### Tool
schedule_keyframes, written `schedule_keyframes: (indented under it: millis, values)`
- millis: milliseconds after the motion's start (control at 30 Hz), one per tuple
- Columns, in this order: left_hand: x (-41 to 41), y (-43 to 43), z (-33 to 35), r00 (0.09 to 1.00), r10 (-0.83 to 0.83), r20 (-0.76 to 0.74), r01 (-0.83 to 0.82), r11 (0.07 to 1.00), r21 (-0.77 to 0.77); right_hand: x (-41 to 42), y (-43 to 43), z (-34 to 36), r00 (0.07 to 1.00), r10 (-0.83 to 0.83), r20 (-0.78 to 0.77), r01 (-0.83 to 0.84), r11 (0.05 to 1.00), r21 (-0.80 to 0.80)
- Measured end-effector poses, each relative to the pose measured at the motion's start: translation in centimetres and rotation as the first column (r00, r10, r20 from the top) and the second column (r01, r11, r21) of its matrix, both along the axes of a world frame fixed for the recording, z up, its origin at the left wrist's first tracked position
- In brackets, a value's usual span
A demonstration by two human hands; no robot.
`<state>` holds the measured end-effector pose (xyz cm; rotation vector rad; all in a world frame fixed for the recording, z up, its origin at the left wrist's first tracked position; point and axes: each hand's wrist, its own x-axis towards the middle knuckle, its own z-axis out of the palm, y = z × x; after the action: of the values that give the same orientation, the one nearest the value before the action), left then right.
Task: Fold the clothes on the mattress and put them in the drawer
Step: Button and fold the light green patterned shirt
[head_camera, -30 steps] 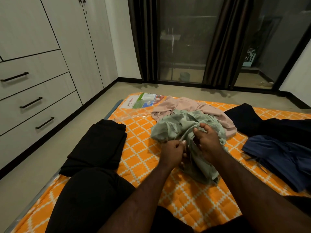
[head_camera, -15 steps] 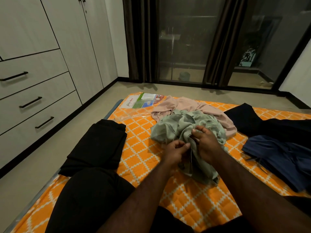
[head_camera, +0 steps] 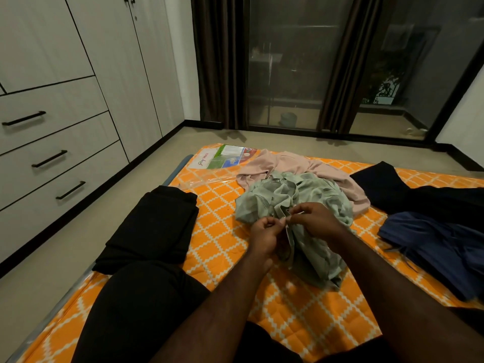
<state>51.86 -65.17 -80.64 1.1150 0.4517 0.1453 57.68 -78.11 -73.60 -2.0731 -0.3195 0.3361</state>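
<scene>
- Head view: my left hand [head_camera: 264, 231] and right hand [head_camera: 318, 221] have drawn together since a second ago, fingertips of both pinching the sage-green shirt [head_camera: 314, 192] by its front edge
- It lies crumpled on the mattress [head_camera: 222, 231]; I judge folding not begun, drawers [head_camera: 60, 158] closed

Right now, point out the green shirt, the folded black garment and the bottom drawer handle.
green shirt [head_camera: 311, 191]: head view, bunched fabric just beyond the hands.
folded black garment [head_camera: 152, 229]: head view, middle of its top face.
bottom drawer handle [head_camera: 70, 190]: head view, middle of the dark bar.
</scene>
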Motion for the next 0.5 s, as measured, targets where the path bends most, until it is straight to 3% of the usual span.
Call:
schedule_keyframes:
  millis: [133,200,267,367,433,500]
  values:
    - [-0.1,0.3,0.2,0.995,0.08,0.056,-0.084,0.994,0.072,-0.2,-0.1,0.6,0.997,0.058,-0.049,-0.057,0.998,0.024]
    - [-0.1,0.4,0.3,0.991,0.063,0.119,-0.084,0.98,0.181,-0.3,0.0,0.5,0.998,0.041,-0.051,-0.04,0.998,0.038]
    - [-0.1,0.7,0.5,0.987,0.025,0.157,-0.081,0.929,0.36,-0.4,0.0,0.3,0.999,-0.03,-0.035,0.032,0.998,0.057]
    - [-0.1,0.9,0.4,0.987,-0.054,0.148,-0.053,0.773,0.633,-0.2,0.0,-0.2,0.989,-0.15,0.016,0.149,0.987,0.062]
    - [-0.2,0.8,0.4,0.99,-0.072,0.118,-0.035,0.697,0.717,0.0,-0.1,-0.7,0.984,-0.173,0.036,0.171,0.983,0.066]
    - [-0.1,0.6,0.3,0.992,-0.071,0.102,-0.023,0.7,0.714,-0.1,0.0,-0.9,0.986,-0.165,0.015,0.164,0.985,0.059]
